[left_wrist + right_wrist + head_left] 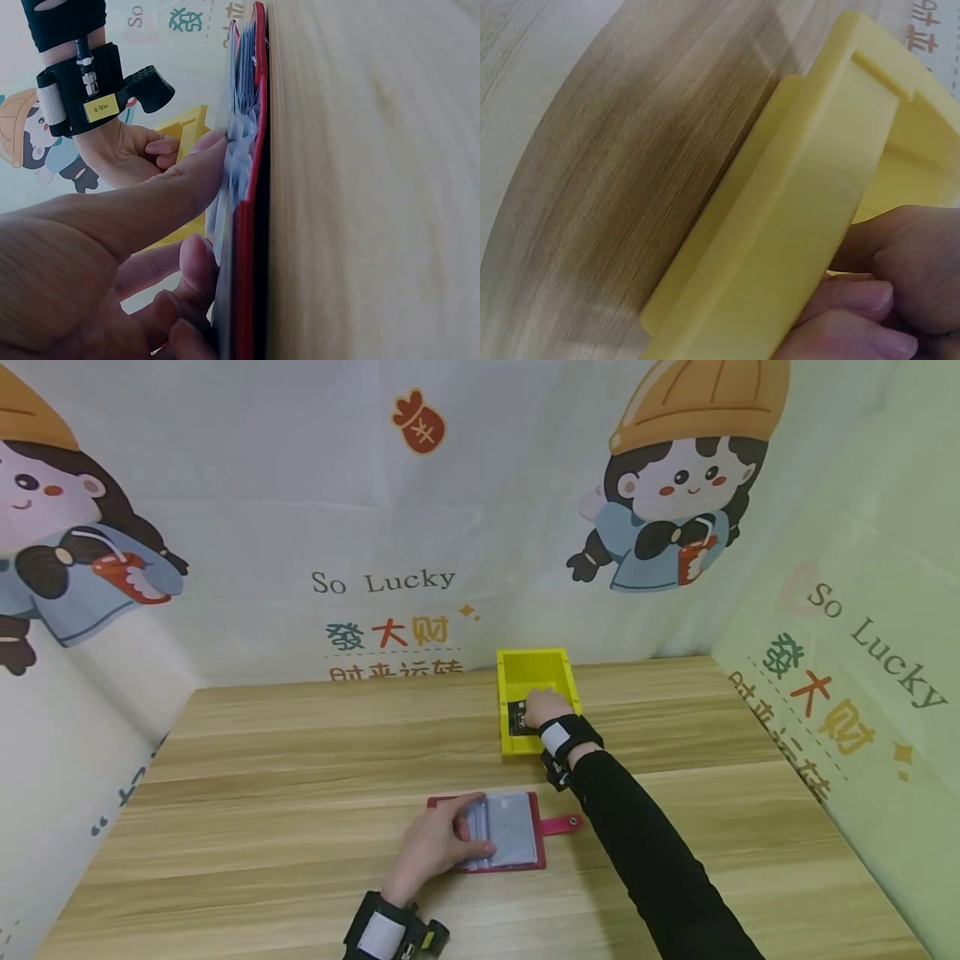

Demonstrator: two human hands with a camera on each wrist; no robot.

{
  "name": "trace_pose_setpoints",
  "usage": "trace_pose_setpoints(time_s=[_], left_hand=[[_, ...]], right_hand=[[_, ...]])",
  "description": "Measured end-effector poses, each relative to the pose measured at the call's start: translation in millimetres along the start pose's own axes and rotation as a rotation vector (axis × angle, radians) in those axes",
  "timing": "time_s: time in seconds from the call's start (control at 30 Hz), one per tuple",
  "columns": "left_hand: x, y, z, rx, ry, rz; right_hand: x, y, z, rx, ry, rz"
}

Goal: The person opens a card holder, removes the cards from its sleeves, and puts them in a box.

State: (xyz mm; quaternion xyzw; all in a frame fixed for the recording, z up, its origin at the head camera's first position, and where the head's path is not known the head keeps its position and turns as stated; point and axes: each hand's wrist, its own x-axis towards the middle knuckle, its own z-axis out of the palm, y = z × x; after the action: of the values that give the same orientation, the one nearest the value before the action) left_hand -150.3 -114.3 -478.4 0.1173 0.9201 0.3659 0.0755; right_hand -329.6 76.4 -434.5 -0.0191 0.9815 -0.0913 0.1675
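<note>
A card holder [542,852] with a red cover and clear plastic sleeves [512,827] lies open on the table. My left hand [431,843] rests across its left half, thumb and fingertips pressing on the sleeves. In the left wrist view, the thumb [199,169] lies against the sleeve edges, with the other fingers bent beside it. My right hand [549,706] reaches into a yellow bin [517,745] at the back. A black card [516,720] shows just left of that hand. The right fingers [855,296] are curled behind the bin's wall; I cannot tell whether they grip a card.
The card holder's pink snap strap [558,825] extends to the right over the wood-grain table [300,760]. Behind the bin stands a printed cloth wall [375,510], and another closes off the right side. My right forearm [645,843] crosses above the table's right half.
</note>
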Motion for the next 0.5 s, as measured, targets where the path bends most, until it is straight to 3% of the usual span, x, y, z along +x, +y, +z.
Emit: trace_pose_setpoints(time_s=[0.23,0.5], left_hand=[[0.1,-1.9,1.9,-0.013,-0.007,-0.004],[1.2,-1.0,1.0,-0.021,-0.021,-0.024]], right_hand=[[-2.1,-2.5,4.4,-0.007,-0.005,0.052],[-2.6,-1.5,5.9,-0.003,0.008,0.02]])
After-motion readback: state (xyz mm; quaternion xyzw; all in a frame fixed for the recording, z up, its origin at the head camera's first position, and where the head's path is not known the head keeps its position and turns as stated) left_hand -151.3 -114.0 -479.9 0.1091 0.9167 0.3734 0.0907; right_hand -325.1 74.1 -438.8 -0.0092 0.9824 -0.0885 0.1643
